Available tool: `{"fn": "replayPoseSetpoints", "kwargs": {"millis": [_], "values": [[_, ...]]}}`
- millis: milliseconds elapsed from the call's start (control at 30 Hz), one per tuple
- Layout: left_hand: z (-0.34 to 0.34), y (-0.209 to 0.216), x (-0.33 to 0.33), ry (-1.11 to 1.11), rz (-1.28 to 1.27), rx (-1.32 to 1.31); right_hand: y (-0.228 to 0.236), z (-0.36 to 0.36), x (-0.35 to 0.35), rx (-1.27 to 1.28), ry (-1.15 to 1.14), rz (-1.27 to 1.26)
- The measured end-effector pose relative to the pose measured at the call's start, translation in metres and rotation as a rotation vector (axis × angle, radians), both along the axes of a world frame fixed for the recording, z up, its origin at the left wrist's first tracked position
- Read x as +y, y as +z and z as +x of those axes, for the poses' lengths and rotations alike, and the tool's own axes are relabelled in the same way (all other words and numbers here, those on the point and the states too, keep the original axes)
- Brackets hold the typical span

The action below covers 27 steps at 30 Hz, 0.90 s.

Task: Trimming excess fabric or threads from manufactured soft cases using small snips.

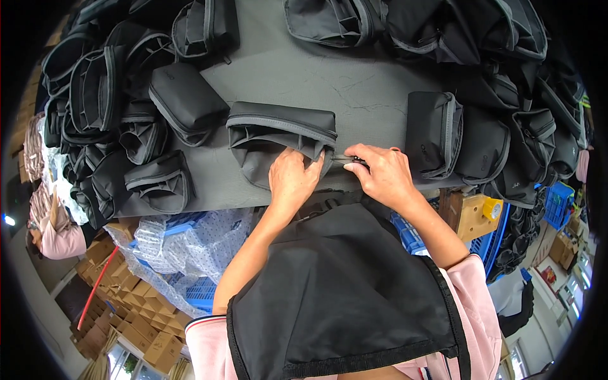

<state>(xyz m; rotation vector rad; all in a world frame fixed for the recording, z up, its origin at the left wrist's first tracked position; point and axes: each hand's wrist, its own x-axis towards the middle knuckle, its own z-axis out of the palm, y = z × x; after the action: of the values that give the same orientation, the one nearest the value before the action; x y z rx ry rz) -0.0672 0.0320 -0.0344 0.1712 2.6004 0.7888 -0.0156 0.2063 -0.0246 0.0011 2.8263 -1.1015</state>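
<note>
A black zippered pouch [278, 120] with grey piping sits unzipped at the near edge of the table. My left hand [293, 180] is closed on its inner lining, with the fingertips just inside the opening. At the pouch's right corner, my right hand [385, 175] grips a small pair of thread snips [356, 160] with dark handles. The thin metal blades point left and reach the pouch's edge, close to my left fingertips. Whether the blades touch a thread is too small to tell.
Similar black pouches crowd the grey table [272, 66] on both sides and at the back; one closed pouch [188, 101] lies just left. Bubble wrap [190, 244] covers blue crates below the left edge. A yellow tape roll [492, 209] is below right. Cardboard boxes [136, 297] stand on the floor.
</note>
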Motion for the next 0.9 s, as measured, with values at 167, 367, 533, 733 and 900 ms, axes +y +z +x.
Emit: {"fn": "replayPoseSetpoints", "kwargs": {"millis": [167, 367, 533, 733, 900], "values": [[-0.001, 0.003, 0.001, 0.001, -0.014, -0.011, 0.003, 0.002, -0.001, 0.046, 0.025, 0.078], [-0.002, 0.003, 0.002, -0.003, -0.008, -0.016, 0.006, 0.001, 0.0, 0.098, 0.04, 0.151], [0.0, -0.007, 0.0, -0.001, 0.066, 0.042, 0.014, -0.005, -0.001, 0.012, 0.078, 0.2], [0.0, -0.004, 0.001, -0.006, 0.011, 0.003, 0.015, -0.011, 0.003, -0.077, 0.082, 0.187], [-0.001, -0.003, 0.001, -0.01, 0.006, -0.006, 0.011, -0.014, 0.006, -0.111, 0.064, 0.072]]}}
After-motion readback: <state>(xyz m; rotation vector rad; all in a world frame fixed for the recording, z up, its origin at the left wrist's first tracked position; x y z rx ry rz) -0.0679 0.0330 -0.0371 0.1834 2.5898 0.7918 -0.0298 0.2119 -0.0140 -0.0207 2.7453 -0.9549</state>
